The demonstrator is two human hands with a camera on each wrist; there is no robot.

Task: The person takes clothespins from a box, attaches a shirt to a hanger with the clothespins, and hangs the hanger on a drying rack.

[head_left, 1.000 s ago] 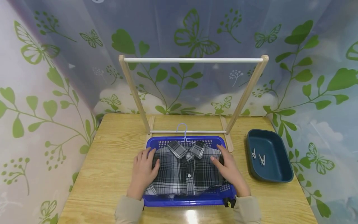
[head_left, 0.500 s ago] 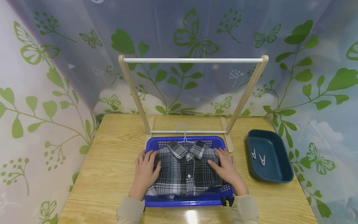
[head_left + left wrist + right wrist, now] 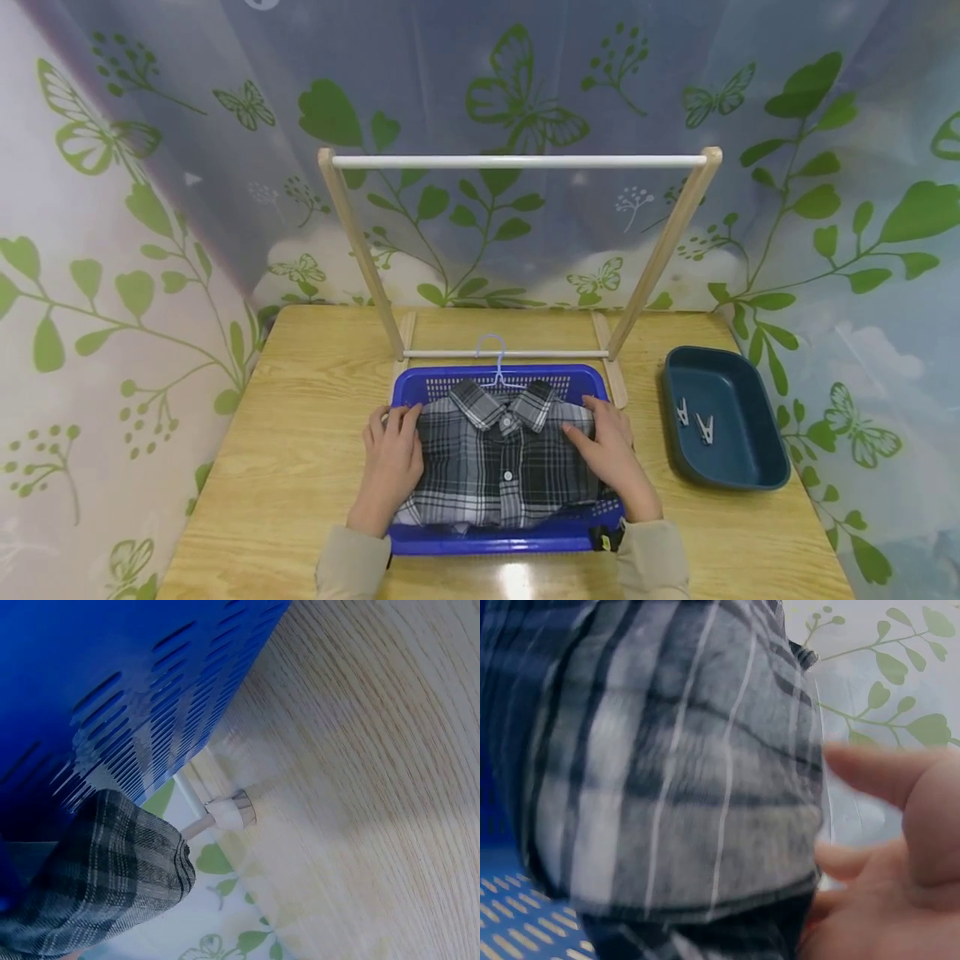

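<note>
head view: shirt point(image 3: 501, 454) lies folded in the basket point(image 3: 420, 383), collar toward the rack point(image 3: 517, 161). over the last second both hands slid inward along its sides. left hand point(image 3: 393, 462) and right hand point(image 3: 611, 454) now press its edges, fingers fairly straight; cannot tell if either has closed on cloth. judged: a lift being set up. tray point(image 3: 750, 417) with clips point(image 3: 693, 421) right of the basket.

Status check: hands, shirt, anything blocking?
Left hand and right hand rest flat on the plaid shirt, one per side. Shirt folded in blue basket, hanger hook at collar. Rack rail bare.
</note>
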